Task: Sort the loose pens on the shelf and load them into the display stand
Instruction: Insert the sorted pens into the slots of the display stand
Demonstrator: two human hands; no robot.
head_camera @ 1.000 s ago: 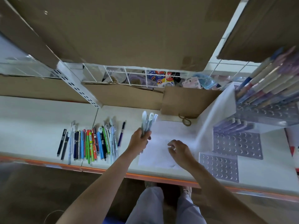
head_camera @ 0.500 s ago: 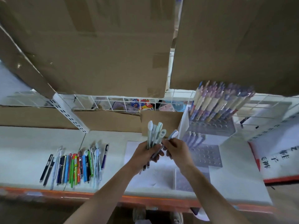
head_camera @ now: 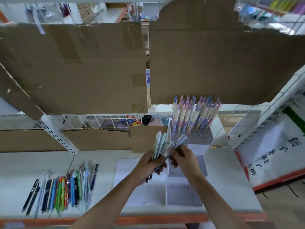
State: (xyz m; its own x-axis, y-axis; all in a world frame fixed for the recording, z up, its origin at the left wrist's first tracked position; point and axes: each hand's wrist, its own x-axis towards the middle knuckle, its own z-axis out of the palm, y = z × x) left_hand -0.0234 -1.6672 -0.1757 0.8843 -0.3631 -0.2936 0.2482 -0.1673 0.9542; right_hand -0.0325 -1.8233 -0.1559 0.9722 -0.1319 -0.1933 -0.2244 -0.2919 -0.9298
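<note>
My left hand [head_camera: 149,164] grips a bunch of pale blue-green pens [head_camera: 160,144], tips up, above the white shelf [head_camera: 227,182]. My right hand [head_camera: 183,158] pinches one pen [head_camera: 179,142] of that bunch, angled up to the right. Just behind stands the tiered clear display stand [head_camera: 198,136]; its top tier holds several purple-and-cream pens [head_camera: 194,113]. Its lower perforated tiers [head_camera: 183,194] lie under my right forearm. A row of several loose pens [head_camera: 62,190] in mixed colours lies on the shelf at the left.
Large cardboard sheets [head_camera: 79,68] hang over the wire back grid [head_camera: 102,121]. A small cardboard piece [head_camera: 145,138] leans behind the hands. White paper [head_camera: 140,192] lies under the stand. A white sign with black characters [head_camera: 270,156] leans at the right. The shelf's orange front edge [head_camera: 148,219] runs below.
The view tilted upward. My left hand lifted the bunch from the shelf, and my right hand rose from the paper to pinch one pen of it.
</note>
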